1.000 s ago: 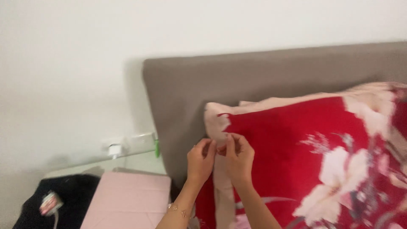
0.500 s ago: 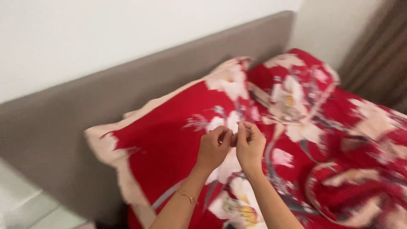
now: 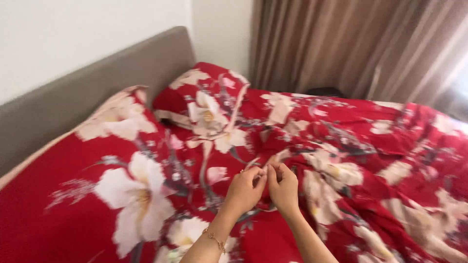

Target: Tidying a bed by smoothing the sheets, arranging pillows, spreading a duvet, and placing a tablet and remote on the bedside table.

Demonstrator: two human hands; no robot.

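Item: red floral duvet cover (image 3: 341,146), lying rumpled across the bed beside two matching pillows (image 3: 122,160). The left hand (image 3: 243,190) and right hand (image 3: 282,187) are meeting fingertip to fingertip, apparently pinching a small fold of it; blur is hiding the exact grip. Handling, as judged: light, soft, limp; best taken at an edge or fold.

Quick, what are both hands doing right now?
Left hand: fingers pinched shut; what they pinch cannot be told.
Right hand: fingers pinched shut, meeting the left above the red floral bedding.
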